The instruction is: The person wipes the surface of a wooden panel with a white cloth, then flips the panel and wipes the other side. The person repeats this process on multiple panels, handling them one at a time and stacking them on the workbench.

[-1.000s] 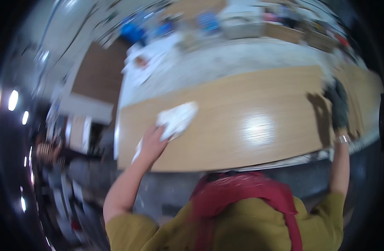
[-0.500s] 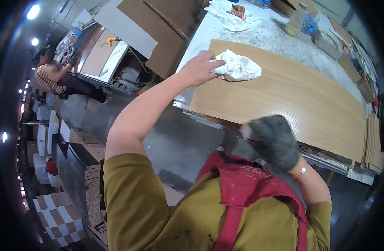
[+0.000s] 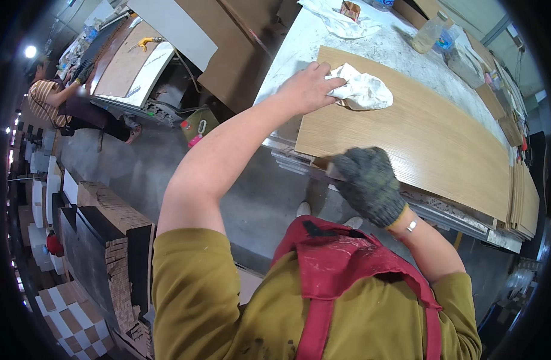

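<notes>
A wood-grain board (image 3: pixel 419 138) lies flat on a white, stained worktable (image 3: pixel 293 57). My bare left hand (image 3: pixel 311 90) rests near the board's far left corner, its fingers closed on a crumpled white cloth (image 3: pixel 364 90). At the near edge of the board, close to its left corner, is my right hand (image 3: pixel 368 183) in a dark grey knitted glove. Its fingers are curled round a small light-brown piece that touches or nearly touches the edge; its kind is hidden by the glove and blur.
Beyond the board are another white cloth (image 3: pixel 329 18), a clear bottle (image 3: pixel 429 33) and cardboard boxes (image 3: pixel 488 99). Several thin boards (image 3: pixel 523 201) stand at its right end. Left, a person (image 3: pixel 59 102) works at another table; stacked dark panels (image 3: pixel 92 246) stand nearer.
My right hand has moved left along the board's near edge, toward its left corner. The left hand stays on the cloth in about the same place; the whole view has shifted slightly.
</notes>
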### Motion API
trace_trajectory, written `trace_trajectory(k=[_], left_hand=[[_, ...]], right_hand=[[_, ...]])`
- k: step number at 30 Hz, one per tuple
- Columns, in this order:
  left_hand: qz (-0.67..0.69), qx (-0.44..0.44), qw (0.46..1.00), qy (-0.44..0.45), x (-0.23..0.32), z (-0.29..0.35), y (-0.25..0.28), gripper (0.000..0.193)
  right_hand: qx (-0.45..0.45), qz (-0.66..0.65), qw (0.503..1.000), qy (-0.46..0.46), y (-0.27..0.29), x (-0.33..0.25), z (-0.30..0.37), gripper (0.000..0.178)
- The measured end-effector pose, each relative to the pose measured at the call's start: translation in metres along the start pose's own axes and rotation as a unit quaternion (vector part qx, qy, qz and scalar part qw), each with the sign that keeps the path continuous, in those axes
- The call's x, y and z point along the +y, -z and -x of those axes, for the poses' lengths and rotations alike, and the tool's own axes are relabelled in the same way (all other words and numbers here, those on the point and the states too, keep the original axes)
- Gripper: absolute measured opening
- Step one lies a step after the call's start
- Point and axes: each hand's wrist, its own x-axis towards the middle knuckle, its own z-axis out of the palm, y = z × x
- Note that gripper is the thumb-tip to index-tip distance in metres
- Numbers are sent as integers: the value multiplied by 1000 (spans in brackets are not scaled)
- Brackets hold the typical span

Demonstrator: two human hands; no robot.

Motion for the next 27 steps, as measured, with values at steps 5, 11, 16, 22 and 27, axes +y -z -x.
trace_trajectory(k=[5, 11, 16, 22, 27], left_hand=[[26, -15, 999, 16, 5, -5, 7, 46], [35, -29, 999, 23, 2, -9, 3, 47], [19, -19, 999, 26, 3, -4, 9, 48], [11, 13, 1000, -2, 1, -8, 0, 50], [-10, -26, 1000, 6, 2, -9, 3, 50]], right_hand=[[48, -7, 999, 9, 2, -19, -20, 19], [27, 15, 999, -19, -32, -11, -23, 16], [30, 40, 983, -178, 33, 29, 81, 21], [66, -50, 978, -190, 29, 20, 84, 32], [122, -12, 973, -196, 5, 24, 85, 28]])
